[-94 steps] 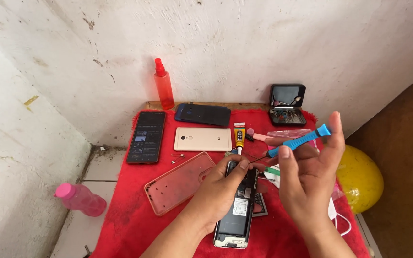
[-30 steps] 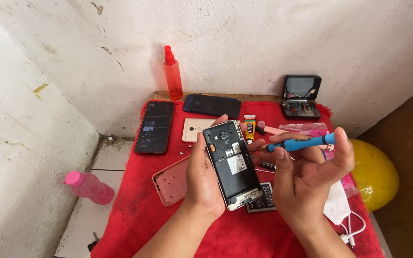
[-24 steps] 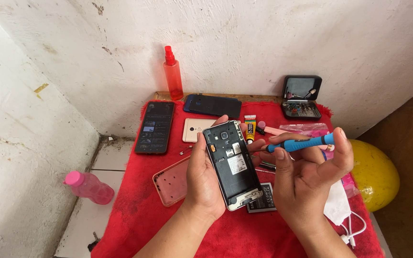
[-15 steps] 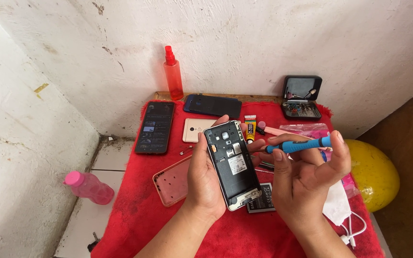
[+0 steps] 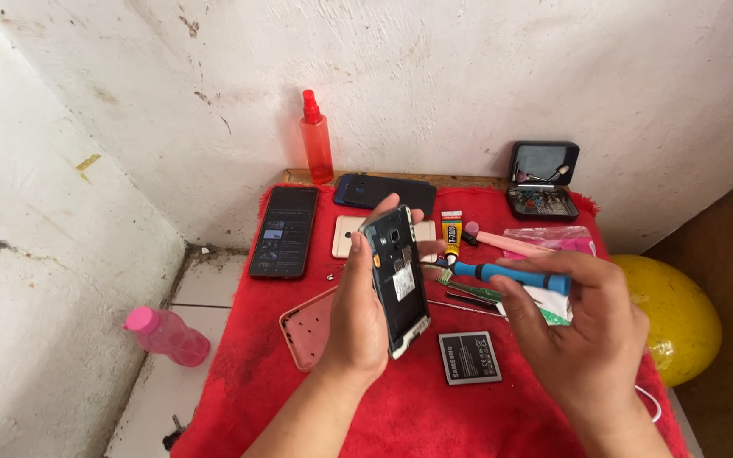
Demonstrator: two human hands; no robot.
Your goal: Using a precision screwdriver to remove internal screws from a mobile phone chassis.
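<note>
The left hand [image 5: 365,315] grips the opened phone [image 5: 398,281] upright, long axis tilted slightly from vertical. Just right of the phone, the right hand [image 5: 577,326] pinches a blue screwdriver [image 5: 511,276] (lying crosswise), tip toward the phone.

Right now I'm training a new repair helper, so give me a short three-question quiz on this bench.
1. True or false: the left hand holds the opened phone.
2. Which tool is in the right hand? A) pink bottle B) blue screwdriver C) glue tube
3. Fill in: the loose battery lies on the red ____.

Key: 1 true; 2 B; 3 cloth.
</note>
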